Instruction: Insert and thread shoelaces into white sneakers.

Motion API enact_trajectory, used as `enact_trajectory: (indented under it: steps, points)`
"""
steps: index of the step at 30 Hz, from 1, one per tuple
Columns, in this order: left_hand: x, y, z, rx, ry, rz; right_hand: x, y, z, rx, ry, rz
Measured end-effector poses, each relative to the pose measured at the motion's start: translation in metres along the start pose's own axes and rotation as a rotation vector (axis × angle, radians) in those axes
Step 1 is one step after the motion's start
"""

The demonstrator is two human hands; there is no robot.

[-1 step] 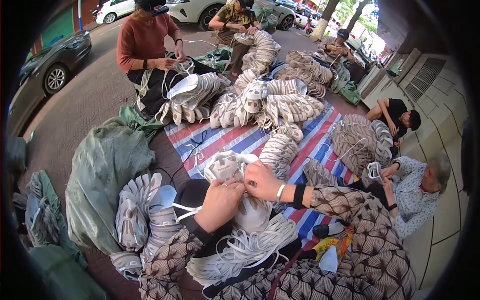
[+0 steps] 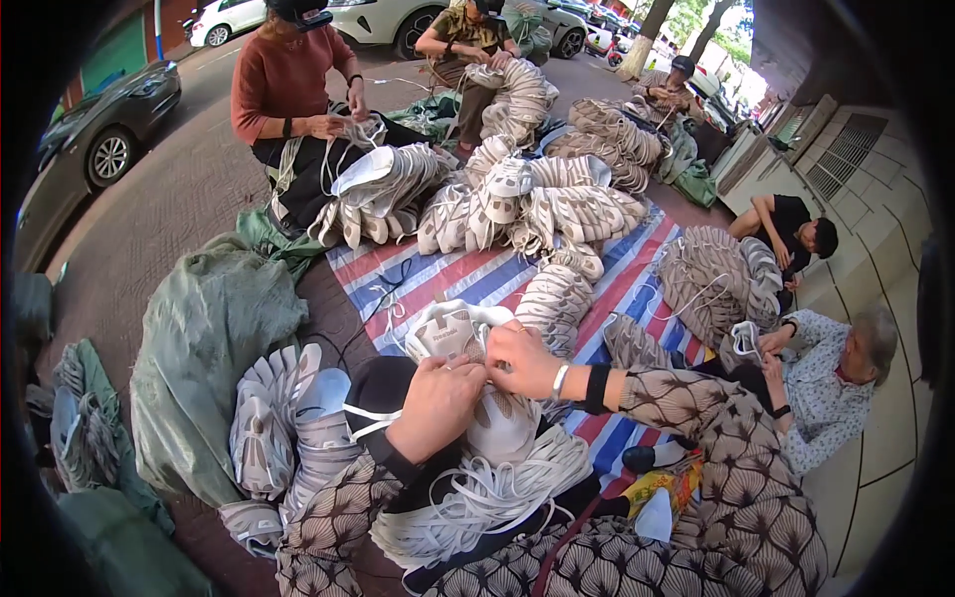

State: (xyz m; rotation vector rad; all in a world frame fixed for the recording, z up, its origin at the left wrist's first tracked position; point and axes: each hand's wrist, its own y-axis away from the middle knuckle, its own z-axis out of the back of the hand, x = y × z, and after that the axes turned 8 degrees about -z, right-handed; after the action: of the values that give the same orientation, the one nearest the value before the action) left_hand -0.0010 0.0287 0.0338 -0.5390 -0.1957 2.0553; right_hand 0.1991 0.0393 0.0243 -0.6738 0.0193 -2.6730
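Observation:
A white and beige shoe upper (image 2: 505,428) lies over my lap, its rounded toe toward me. My left hand (image 2: 438,406) is closed at its middle, fingertips pressed on the lacing area. Right beside it, my right hand (image 2: 521,360) pinches the same part, thumb and fingers together. Any lace between the fingertips is too small or hidden to make out. Below the upper, a thick bundle of flat white shoelaces (image 2: 487,497) rests across my lap. A loop of white lace (image 2: 373,418) shows beside my left wrist.
Stacked shoe uppers (image 2: 264,438) stand at my left by a green sack (image 2: 204,368). More heaps of uppers (image 2: 507,204) lie ahead on a striped sheet (image 2: 398,323). Several people work around it, one seated at right (image 2: 831,383). Parked cars (image 2: 109,149) stand beyond.

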Motion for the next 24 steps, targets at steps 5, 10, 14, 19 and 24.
enact_trajectory:
  steps: [5,10,14,19,24]
  points:
    - [0.001,0.004,-0.005,-0.04,0.008,0.026,0.004,-0.017,0.006,0.322,0.047,-0.108]
    - [-0.004,0.006,-0.011,-0.112,0.028,0.049,0.001,-0.021,-0.001,0.254,0.012,-0.148]
    - [-0.005,0.008,-0.018,-0.102,0.047,0.07,-0.001,-0.088,0.023,-0.323,-0.327,0.081]
    - [0.016,0.004,0.017,-0.365,0.61,0.342,0.035,-0.155,0.073,0.078,-1.127,-0.387]
    - [0.073,-0.008,0.063,-0.702,0.587,0.393,0.053,-0.136,0.043,0.404,-1.393,-0.386]
